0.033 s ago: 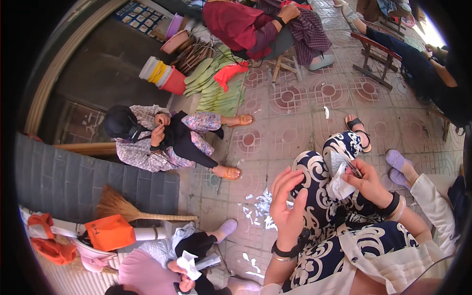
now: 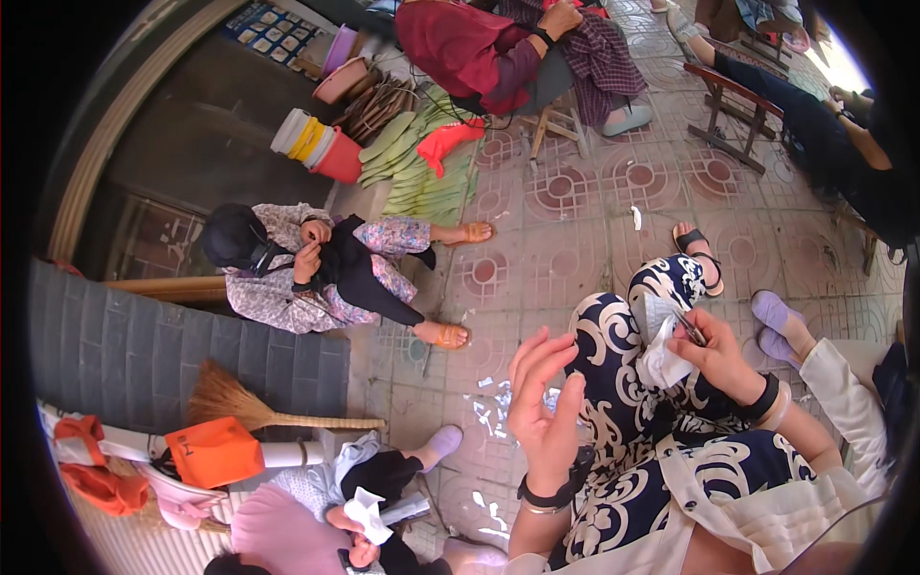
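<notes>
The left hand [image 2: 544,426] is raised beside the patterned trousers [image 2: 609,359], fingers loosely spread, thumb apart, tips pointing forward. The right hand [image 2: 725,359] angles inward above the lap, fingers pinched around a small metal tool [image 2: 692,331] and crumpled white sheet [image 2: 659,364].

White held piece [image 2: 659,368], navy garment [image 2: 616,398] with cream scrolls, orange bag [image 2: 215,452], red-circled pinkish paving [image 2: 585,225]

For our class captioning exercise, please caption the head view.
Right hand with metal tool at crumpled white material, left hand open; white scraps on patterned paving.
</notes>
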